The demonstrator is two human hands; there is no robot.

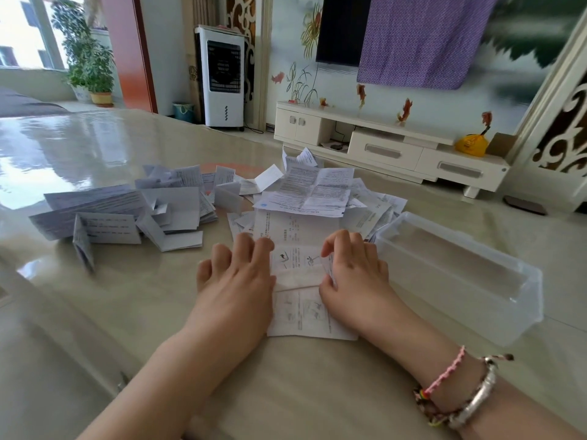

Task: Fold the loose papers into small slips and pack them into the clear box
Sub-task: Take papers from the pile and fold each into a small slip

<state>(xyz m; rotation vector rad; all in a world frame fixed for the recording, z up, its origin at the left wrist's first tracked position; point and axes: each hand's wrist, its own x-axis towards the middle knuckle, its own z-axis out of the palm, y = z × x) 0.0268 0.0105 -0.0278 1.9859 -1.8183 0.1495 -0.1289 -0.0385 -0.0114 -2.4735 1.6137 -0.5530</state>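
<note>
While creased and printed, paper [298, 281] lies flat, white.

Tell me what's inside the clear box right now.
The clear box looks empty: no slips show through its walls or open top. Its near end is blurred, so a slip there could be missed. Both hands rest on the paper sheet beside it.

Both forearms are bare, with no sleeves in view. The left hand [236, 281] wears no rings or bands, and its wrist is bare too. The right hand [355, 274] is also ringless, but its wrist carries a pink braided cord [444, 373], a silver bangle [476, 398] and a multicoloured woven string [427, 408] with loose knotted ends.
</note>
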